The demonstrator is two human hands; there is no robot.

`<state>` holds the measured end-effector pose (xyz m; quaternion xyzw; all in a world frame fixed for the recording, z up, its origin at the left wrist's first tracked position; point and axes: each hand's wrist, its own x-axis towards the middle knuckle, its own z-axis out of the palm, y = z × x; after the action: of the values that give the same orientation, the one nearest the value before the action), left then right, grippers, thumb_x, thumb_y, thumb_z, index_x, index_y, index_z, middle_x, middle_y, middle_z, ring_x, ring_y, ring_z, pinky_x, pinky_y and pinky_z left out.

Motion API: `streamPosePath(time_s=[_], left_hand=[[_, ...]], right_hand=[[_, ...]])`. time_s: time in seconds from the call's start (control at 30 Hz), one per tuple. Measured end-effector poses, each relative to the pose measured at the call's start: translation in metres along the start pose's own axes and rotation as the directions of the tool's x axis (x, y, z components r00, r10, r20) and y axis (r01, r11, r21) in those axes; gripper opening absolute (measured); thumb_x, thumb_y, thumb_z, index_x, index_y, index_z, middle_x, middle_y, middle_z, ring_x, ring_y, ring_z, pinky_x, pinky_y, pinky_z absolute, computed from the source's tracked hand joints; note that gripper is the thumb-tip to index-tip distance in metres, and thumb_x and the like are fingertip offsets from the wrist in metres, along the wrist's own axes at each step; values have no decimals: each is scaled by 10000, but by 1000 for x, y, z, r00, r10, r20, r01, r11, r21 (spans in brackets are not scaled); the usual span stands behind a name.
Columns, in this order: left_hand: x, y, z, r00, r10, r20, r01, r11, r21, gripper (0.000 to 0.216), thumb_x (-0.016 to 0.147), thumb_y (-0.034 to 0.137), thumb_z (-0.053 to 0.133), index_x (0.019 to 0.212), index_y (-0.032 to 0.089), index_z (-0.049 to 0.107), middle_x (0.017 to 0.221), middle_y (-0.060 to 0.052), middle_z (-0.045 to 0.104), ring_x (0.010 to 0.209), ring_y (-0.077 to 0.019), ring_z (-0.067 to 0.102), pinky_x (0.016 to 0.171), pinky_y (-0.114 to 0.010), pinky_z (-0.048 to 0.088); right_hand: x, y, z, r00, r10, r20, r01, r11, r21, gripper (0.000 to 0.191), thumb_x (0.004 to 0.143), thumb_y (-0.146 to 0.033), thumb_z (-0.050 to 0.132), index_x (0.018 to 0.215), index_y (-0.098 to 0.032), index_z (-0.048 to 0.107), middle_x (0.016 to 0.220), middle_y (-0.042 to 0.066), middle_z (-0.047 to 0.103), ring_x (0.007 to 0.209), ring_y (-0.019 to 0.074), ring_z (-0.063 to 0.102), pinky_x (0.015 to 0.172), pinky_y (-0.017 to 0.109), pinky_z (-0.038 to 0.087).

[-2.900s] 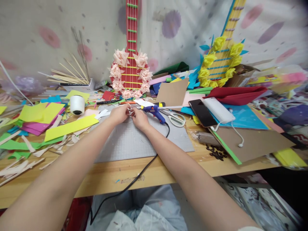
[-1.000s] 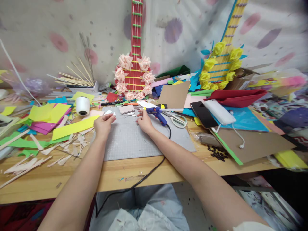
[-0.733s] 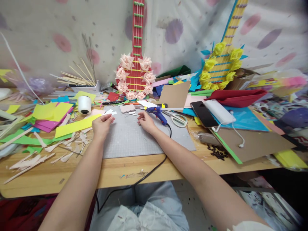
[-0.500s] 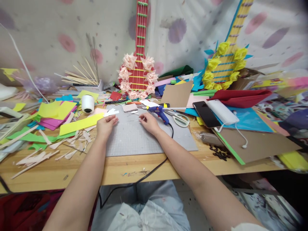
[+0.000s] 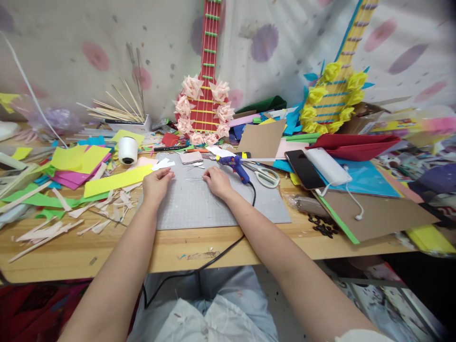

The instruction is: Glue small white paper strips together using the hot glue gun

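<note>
My left hand (image 5: 156,186) is over the left edge of the grey cutting mat (image 5: 192,209), thumb and fingers pressed together. Small white paper pieces (image 5: 164,164) lie just beyond its fingers. My right hand (image 5: 218,182) rests on the mat with its fingers curled together in a pinch. Some thin, hair-fine strands (image 5: 190,178) lie on the mat between the hands; what either pinch holds is too small to make out. Right beside my right hand lies a blue glue gun (image 5: 235,166) with a glue stick in it, near grey-handled scissors (image 5: 267,177).
Behind the mat stand a red paper guitar (image 5: 204,111) with pink flowers and a yellow one (image 5: 329,102). Paper scraps (image 5: 53,232) and a white roll (image 5: 128,150) lie left. A phone (image 5: 304,168) and power bank (image 5: 327,165) lie right. The glue gun's black cord (image 5: 213,262) crosses the front edge.
My right hand has shifted slightly left and toward the far side of the mat. My left hand stays nearly in place, fingers still together. The view has moved a little.
</note>
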<state>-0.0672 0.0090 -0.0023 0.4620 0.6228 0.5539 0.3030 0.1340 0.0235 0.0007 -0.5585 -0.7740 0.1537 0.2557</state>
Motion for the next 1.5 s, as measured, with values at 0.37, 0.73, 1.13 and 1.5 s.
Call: streamPosePath(time_s=[0.37,0.73,1.13,1.5], left_hand=[[7,4,-15,994,-36,-106,33,999,-31,285,516,269,721,763,145,653,715,-44,658,632,-140,625,705,-322,524],[-2,4,3,996,-26,85,39,987,-157,265,628,240,625,867,128,644,858,-80,666,793,-167,641,739,-331,520],[-6,15,5,989,116,90,-133,968,212,486,483,320,730,935,168,633,808,-45,634,709,-144,586,683,-283,474],[17,45,-3,992,124,12,-98,715,692,296,777,377,427,961,215,593,625,-6,578,604,-164,528,550,-260,332]], right_hand=[[-5,9,-5,987,143,-69,-122,963,240,63,775,-187,467,804,-192,523,791,6,582,736,139,520,698,273,394],[-2,22,3,979,168,-117,-110,914,390,108,738,-182,487,834,-205,530,772,-2,598,727,131,554,712,279,433],[-4,20,-2,984,156,-84,-110,910,399,129,728,-172,491,843,-196,542,775,-3,605,717,127,546,702,269,422],[-4,19,-5,985,157,-75,-114,908,404,101,727,-159,500,811,-196,541,769,-3,601,724,130,547,702,275,416]])
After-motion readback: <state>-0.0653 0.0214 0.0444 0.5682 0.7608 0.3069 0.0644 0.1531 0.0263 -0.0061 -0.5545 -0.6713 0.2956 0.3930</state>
